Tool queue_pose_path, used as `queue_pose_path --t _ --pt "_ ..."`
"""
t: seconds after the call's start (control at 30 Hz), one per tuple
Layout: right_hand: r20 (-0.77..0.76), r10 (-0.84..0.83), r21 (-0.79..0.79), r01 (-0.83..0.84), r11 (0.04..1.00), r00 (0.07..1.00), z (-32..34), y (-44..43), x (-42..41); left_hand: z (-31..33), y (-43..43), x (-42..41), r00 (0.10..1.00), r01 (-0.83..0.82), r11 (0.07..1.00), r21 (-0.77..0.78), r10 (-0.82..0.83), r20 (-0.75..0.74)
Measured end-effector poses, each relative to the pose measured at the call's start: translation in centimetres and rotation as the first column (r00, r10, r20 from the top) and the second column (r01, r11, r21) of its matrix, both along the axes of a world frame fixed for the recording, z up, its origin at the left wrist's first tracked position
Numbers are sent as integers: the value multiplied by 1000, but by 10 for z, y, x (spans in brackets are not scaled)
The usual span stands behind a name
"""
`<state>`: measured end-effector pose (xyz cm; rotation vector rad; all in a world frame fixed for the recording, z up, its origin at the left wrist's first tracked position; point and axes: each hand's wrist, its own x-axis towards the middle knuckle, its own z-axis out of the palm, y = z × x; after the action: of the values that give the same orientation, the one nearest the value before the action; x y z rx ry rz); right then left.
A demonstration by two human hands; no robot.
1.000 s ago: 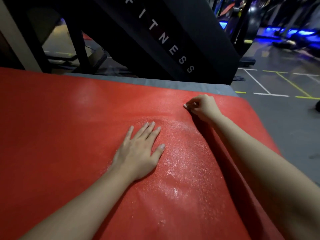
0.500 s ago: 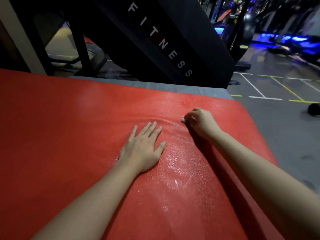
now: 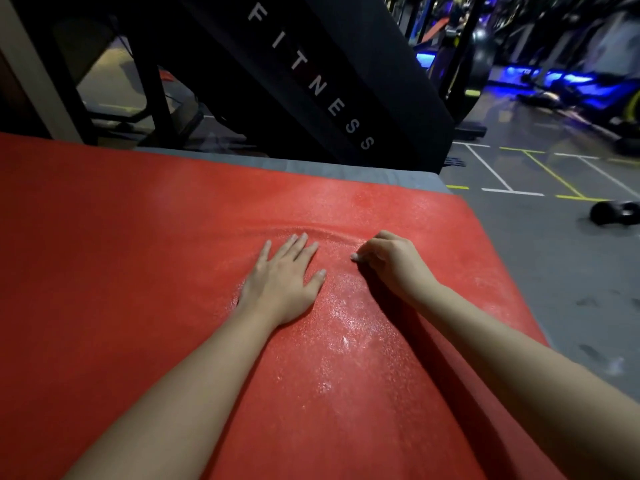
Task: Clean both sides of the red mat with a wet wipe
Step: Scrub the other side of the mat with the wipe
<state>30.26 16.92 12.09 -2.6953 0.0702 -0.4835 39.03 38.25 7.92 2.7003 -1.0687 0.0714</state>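
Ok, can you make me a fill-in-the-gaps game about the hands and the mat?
1. The left hand lies flat on the ____ mat.
2. The right hand is curled round a small white ____.
3. The white letters on the black panel spell ____.

Missing words: red; wipe; FITNESS.

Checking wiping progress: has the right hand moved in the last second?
Yes. The right hand, pinching the wet wipe, has drawn back toward the person, away from the far edge of the red mat.
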Motion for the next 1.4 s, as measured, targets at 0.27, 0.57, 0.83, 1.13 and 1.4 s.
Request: queue_pose_path --t 0.27,0.57,0.83,1.13,1.4 --pt "-93 49 9 -49 999 994 -2 17 -57 2 0 -2 1000 0 1000 7 0 3" --pt "-148 86 50 -79 996 985 7 45 -100 3 1 -2 1000 0 1000 0 0 -6" --pt "-33 -68 156 72 985 997 -1 54 -94 6 2 -5 1000 -10 1000 -5 9 -9" --pt "-224 141 132 -114 985 964 11 61 -139 4 2 -4 1000 -24 1000 -20 24 0" --pt "-281 170 47 -163 985 945 19 71 -149 14 3 -19 991 -41 997 -64 49 123"
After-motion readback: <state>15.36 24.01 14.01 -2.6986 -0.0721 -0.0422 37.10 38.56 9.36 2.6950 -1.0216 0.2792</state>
